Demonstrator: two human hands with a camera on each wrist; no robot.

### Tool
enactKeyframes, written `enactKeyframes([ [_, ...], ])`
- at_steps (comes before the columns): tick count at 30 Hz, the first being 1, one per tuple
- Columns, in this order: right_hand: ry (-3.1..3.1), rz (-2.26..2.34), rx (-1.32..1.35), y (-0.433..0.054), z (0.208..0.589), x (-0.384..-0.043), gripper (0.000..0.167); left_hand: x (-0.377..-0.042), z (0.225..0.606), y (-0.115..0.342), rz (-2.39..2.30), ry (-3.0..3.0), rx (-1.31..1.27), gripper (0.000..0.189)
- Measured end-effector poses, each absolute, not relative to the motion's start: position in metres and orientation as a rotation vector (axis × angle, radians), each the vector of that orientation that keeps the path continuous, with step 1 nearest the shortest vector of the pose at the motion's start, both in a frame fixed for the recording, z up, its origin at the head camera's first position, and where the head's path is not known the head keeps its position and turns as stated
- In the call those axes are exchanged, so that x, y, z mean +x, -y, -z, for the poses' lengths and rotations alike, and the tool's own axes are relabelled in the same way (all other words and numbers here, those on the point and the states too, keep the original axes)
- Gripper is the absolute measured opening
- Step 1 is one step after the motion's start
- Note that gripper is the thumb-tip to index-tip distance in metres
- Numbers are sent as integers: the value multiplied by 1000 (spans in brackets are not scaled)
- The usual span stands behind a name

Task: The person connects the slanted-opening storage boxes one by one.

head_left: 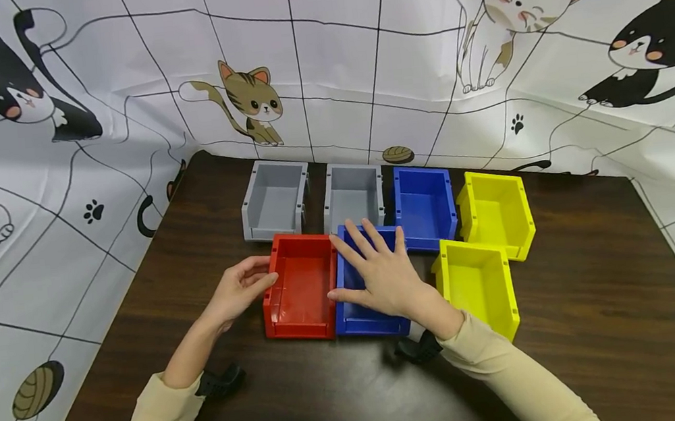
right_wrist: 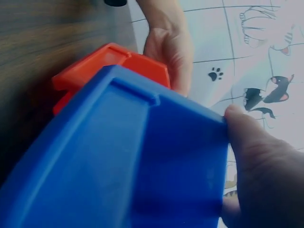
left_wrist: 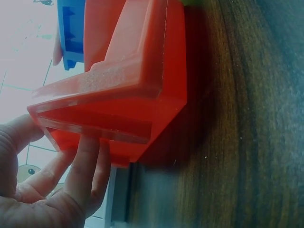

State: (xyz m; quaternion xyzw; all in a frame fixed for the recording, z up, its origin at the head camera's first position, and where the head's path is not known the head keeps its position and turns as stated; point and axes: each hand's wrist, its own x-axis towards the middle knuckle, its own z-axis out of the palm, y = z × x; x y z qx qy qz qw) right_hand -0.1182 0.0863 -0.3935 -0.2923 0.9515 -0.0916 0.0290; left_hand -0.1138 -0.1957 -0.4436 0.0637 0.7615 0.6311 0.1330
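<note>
The red storage bin (head_left: 302, 285) stands at the middle of the dark table. My left hand (head_left: 237, 295) grips its left side, with fingers tucked under the rim and the thumb near the top edge, as the left wrist view shows. Directly right of the red bin, side by side with it, is a blue storage bin (head_left: 375, 323). Over this blue bin my right hand (head_left: 389, 274) is spread, fingers straight towards the far end. In the right wrist view its thumb (right_wrist: 242, 126) touches the blue bin's rim.
Behind stand two grey bins (head_left: 276, 203) and another blue bin (head_left: 424, 205). To the right, two yellow bins (head_left: 479, 285) sit one behind the other. A white sheet with cat drawings (head_left: 341, 54) hangs beyond the wooden table (head_left: 596, 294).
</note>
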Motion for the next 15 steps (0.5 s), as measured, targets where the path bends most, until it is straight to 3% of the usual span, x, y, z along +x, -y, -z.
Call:
enactKeyframes([
  [15,-2935,201,-875,-85,393,-118,85,-115,443,194,-1830,-2224,206,43],
])
